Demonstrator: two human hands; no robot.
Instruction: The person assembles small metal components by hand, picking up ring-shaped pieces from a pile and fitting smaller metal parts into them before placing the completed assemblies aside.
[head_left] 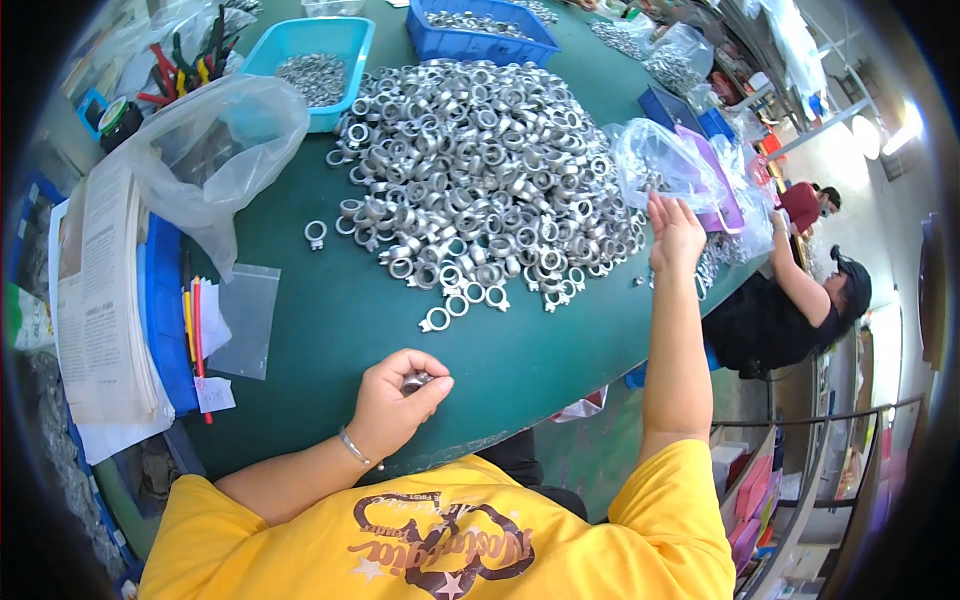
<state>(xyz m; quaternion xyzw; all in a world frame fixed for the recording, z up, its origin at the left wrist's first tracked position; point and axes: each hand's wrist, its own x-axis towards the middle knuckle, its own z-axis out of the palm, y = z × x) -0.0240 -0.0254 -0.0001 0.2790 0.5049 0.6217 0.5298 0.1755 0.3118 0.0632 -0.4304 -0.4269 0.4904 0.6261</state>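
A large heap of silvery metal rings, each with a small lug, covers the middle of the table. My left hand is closed near the front edge, around a metal ring that shows partly between thumb and fingers. Out to the right, my right hand is raised with its fingers extended at the edge of a clear plastic bag. Nothing shows in its palm, and whether the fingertips touch the bag cannot be told. One loose ring lies left of the heap.
Behind the heap stand a turquoise tray and a blue tray of metal parts. At left are an open plastic bag, papers, pens and pliers. A purple basket and a co-worker are at right.
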